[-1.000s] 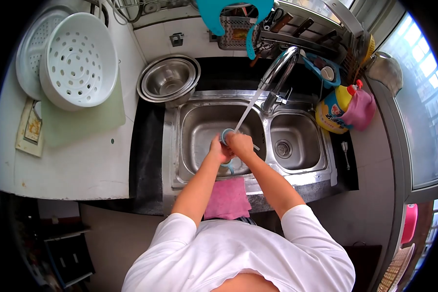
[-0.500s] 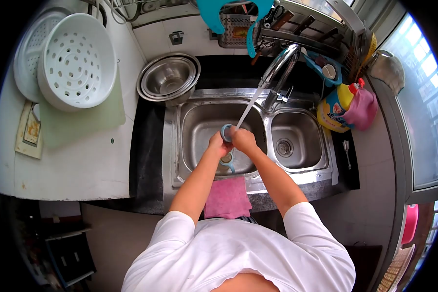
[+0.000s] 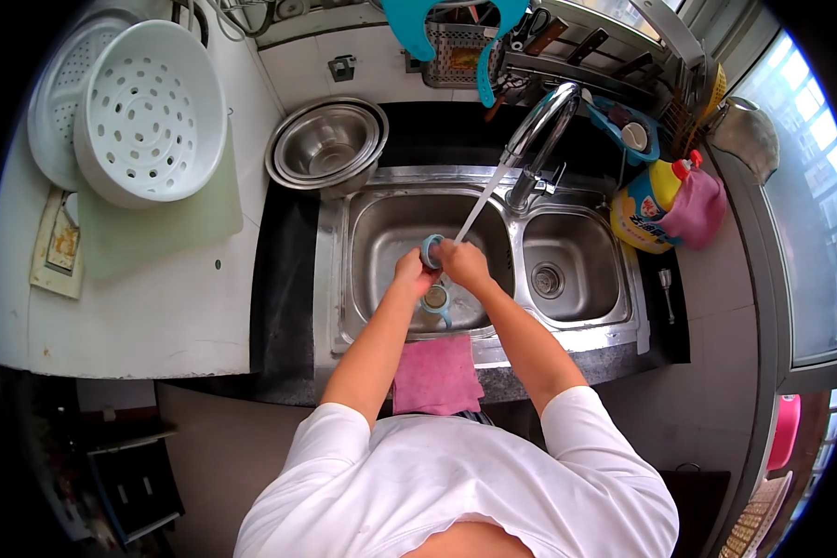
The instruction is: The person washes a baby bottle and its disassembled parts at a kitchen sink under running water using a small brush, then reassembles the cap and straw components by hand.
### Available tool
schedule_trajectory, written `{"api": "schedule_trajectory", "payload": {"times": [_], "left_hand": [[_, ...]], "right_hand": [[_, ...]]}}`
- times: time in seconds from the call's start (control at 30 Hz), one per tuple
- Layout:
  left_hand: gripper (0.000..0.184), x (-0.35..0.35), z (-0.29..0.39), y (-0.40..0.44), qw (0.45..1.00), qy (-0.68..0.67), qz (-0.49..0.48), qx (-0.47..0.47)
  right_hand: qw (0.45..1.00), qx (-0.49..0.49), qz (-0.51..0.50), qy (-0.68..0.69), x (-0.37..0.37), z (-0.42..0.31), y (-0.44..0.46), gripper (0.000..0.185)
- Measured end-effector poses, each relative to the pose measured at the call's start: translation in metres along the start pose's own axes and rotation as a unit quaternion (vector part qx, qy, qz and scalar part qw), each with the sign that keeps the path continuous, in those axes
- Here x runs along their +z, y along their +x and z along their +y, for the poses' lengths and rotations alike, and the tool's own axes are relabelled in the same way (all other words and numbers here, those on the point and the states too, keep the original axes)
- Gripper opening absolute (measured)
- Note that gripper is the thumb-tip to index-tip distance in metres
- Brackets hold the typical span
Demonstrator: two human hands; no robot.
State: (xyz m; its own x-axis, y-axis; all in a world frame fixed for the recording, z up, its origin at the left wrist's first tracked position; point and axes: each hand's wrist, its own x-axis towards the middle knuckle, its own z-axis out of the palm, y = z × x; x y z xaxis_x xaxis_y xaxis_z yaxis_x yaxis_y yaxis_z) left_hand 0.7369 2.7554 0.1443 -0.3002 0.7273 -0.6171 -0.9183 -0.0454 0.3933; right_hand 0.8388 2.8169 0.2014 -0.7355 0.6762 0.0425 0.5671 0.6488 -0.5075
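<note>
Over the large sink basin (image 3: 391,228), my left hand (image 3: 413,272) is closed around a small light-blue round piece (image 3: 427,252) that looks like a cup lid or ring. My right hand (image 3: 464,264) presses its fingers against the inside of the same piece, so much of it is hidden. A stream of water (image 3: 480,206) runs from the chrome faucet (image 3: 541,126) down beside my right fingers. Below my hands, a light-blue cup-like item with a handle (image 3: 436,299) lies on the basin floor.
A smaller basin (image 3: 581,256) adjoins on the right, with a yellow detergent bottle (image 3: 644,212) behind it. Nested steel bowls (image 3: 325,149) stand at the back left. A white colander (image 3: 153,112) sits on the left counter. A pink cloth (image 3: 435,374) hangs over the front edge.
My hands stay on the blue round piece with only slight finger movement. The whole view has shifted slightly, and more of the cup-like item below shows.
</note>
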Motion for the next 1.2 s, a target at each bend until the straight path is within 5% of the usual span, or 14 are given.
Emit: {"api": "schedule_trajectory", "payload": {"times": [0.1, 0.23, 0.33, 0.47, 0.63, 0.7, 0.8, 0.93, 1.07, 1.1, 1.13, 1.2], "left_hand": [[0.018, 0.003, 0.001, -0.002, 1.0, 0.0, -0.016, -0.024], [0.019, 0.001, 0.007, -0.001, 0.999, -0.034, 0.002, 0.0], [0.022, -0.003, 0.019, -0.006, 0.998, -0.03, 0.047, 0.026], [0.023, -0.007, 0.018, -0.006, 0.998, -0.017, 0.05, 0.03], [0.024, -0.014, 0.02, -0.013, 0.997, -0.001, 0.062, 0.035], [0.025, -0.019, 0.022, -0.013, 0.995, -0.032, 0.076, 0.049], [0.026, -0.03, 0.024, -0.013, 0.993, -0.038, 0.097, 0.051], [0.025, -0.039, 0.003, -0.014, 0.994, -0.009, 0.104, 0.034], [0.023, -0.046, -0.023, -0.023, 0.995, -0.034, 0.092, -0.035], [0.023, -0.044, -0.028, -0.023, 0.992, -0.056, 0.106, -0.034], [0.023, -0.044, -0.034, -0.022, 0.989, -0.078, 0.12, -0.034], [0.022, -0.038, -0.043, -0.022, 0.989, -0.079, 0.124, -0.029]], "right_hand": [[0.996, 0.067, -0.003, 0.054, -0.003, 0.001, 0.006, 0.028], [0.964, 0.0, -0.091, 0.248, -0.008, 0.021, 0.012, 0.027], [0.983, -0.041, -0.04, 0.176, -0.011, 0.032, 0.006, 0.024], [0.998, 0.04, 0.001, 0.045, -0.009, 0.01, -0.002, 0.028], [0.992, 0.107, -0.053, 0.027, -0.012, 0.003, -0.001, 0.028], [0.967, 0.033, -0.038, 0.249, -0.005, 0.017, 0.001, 0.026], [0.919, 0.093, -0.06, 0.379, -0.009, 0.025, -0.002, 0.025], [0.965, 0.109, 0.054, 0.231, 0.001, 0.009, 0.0, 0.025], [0.972, 0.098, 0.066, 0.203, 0.014, -0.005, 0.004, 0.02], [0.867, 0.187, 0.124, 0.444, 0.027, -0.008, 0.009, 0.017], [0.693, 0.262, 0.172, 0.65, 0.033, -0.015, 0.011, 0.014], [0.693, 0.239, 0.186, 0.654, 0.043, -0.022, 0.006, 0.012]]}}
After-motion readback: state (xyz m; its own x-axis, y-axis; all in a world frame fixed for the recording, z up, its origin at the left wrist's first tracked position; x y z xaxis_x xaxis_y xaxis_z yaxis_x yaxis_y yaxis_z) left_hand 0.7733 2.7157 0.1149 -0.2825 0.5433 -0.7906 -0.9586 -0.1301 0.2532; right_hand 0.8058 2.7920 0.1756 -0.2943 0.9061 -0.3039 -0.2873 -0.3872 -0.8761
